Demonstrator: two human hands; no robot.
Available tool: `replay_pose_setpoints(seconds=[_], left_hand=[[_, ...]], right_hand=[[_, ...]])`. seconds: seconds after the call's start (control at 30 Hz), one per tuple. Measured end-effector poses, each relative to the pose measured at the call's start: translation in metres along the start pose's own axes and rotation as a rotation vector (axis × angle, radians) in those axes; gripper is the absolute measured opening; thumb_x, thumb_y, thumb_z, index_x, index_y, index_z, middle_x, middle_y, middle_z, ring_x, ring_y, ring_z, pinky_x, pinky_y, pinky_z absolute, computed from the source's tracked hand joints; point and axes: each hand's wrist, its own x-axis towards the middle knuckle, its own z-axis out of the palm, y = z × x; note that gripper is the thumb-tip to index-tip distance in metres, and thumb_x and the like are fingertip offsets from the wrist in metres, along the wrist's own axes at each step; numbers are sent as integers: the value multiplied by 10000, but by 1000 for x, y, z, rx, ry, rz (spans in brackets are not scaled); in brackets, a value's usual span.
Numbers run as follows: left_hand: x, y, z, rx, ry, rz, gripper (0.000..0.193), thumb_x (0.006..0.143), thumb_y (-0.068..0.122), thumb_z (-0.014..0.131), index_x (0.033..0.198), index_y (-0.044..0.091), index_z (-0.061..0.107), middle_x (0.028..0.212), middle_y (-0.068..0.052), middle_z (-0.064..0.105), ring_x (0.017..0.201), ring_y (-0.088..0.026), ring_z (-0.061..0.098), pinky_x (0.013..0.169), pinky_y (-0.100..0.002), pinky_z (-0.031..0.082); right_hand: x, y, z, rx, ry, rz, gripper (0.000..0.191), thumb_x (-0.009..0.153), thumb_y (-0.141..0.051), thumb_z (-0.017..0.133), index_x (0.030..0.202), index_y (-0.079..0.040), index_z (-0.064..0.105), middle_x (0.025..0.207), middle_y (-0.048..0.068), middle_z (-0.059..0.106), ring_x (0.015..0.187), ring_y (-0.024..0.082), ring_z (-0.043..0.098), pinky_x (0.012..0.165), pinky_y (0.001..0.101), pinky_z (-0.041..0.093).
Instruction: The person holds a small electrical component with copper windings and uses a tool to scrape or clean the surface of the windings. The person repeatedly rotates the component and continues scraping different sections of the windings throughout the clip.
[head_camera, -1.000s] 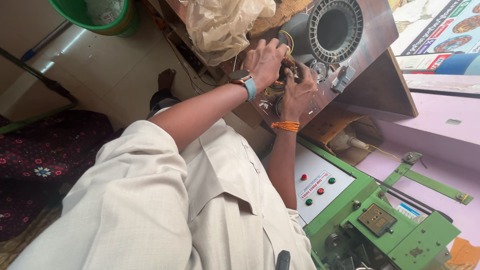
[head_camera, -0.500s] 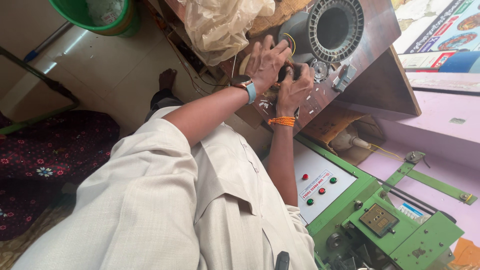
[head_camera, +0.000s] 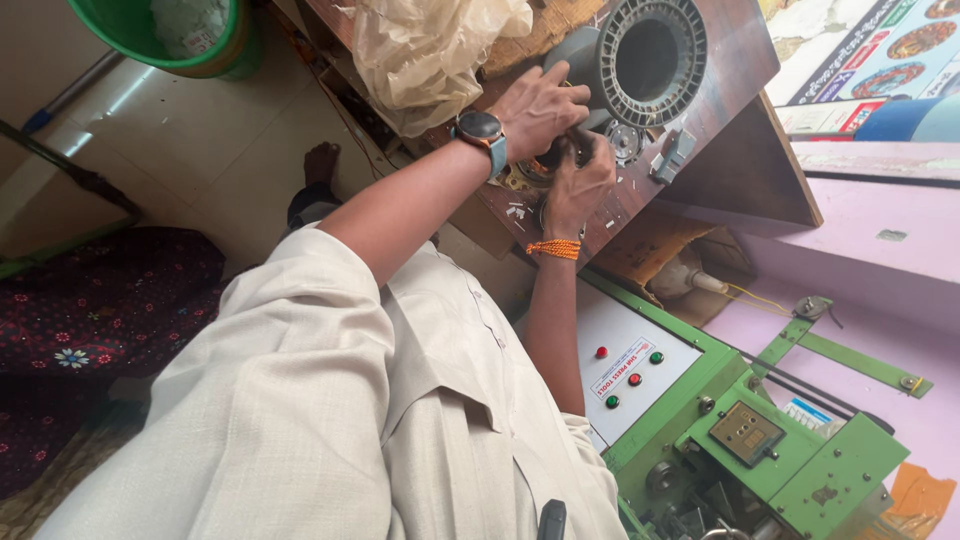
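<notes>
grey ribbed ring (head_camera: 648, 58) just beside left hand (head_camera: 540, 105) and right hand (head_camera: 578, 185), fingers pinching small round part (head_camera: 553, 160)

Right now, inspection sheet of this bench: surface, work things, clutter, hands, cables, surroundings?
Surface: brown wooden bench, tilted in view.
Work things: small round metal part between both hands; grey ribbed ring beside it.
Clutter: crumpled plastic sheet, white scraps, grey clip.
Hands: left hand wears a watch, right hand an orange thread; both on the part.
Cables: thin yellow wire.
Surroundings: green machine with a button panel, green bucket, dark floral mat.
</notes>
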Motion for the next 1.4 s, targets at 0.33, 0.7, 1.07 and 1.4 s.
replay_pose_setpoints(seconds=[0.33, 0.7, 1.07, 1.4], left_hand=[[5, 6, -14, 124, -117, -1, 68, 942, 222, 747, 998, 190, 766, 1124, 32, 688, 1172, -246, 589, 925, -432, 501], [-40, 22, -17, -381, -124, -529, 423, 813, 148, 798, 1187, 129, 600, 1180, -123, 599, 1067, -391, 633, 871, -526, 530], [-10, 2, -18, -268, -62, -208, 500, 788, 115, 788, 1261, 152, 630, 1120, -120, 608, 1053, -370, 588, 803, -485, 540], [-44, 38, -24, -168, 199, -497, 298, 759, 135, 783, 1033, 112, 669, 1127, -104, 590, 1034, -356, 591, 779, -464, 561]], right_hand=[[4, 6, -6, 27, -9, 9, 126, 878, -68, 717, 953, 32, 714, 912, 165, 732, 839, 303, 722, 777, 431, 540], [-14, 24, -38, 236, -241, 440, 187, 997, -162, 624, 1083, -31, 726, 835, 78, 725, 718, 158, 706, 665, 335, 575], [-8, 16, -28, 194, -201, 70, 209, 938, -70, 746, 1140, -19, 726, 1095, 110, 716, 957, 199, 749, 827, 361, 598], [1, -13, -14, 108, -214, -117, 268, 879, 10, 750, 1143, 1, 703, 1050, 135, 698, 947, 276, 724, 830, 402, 554]])
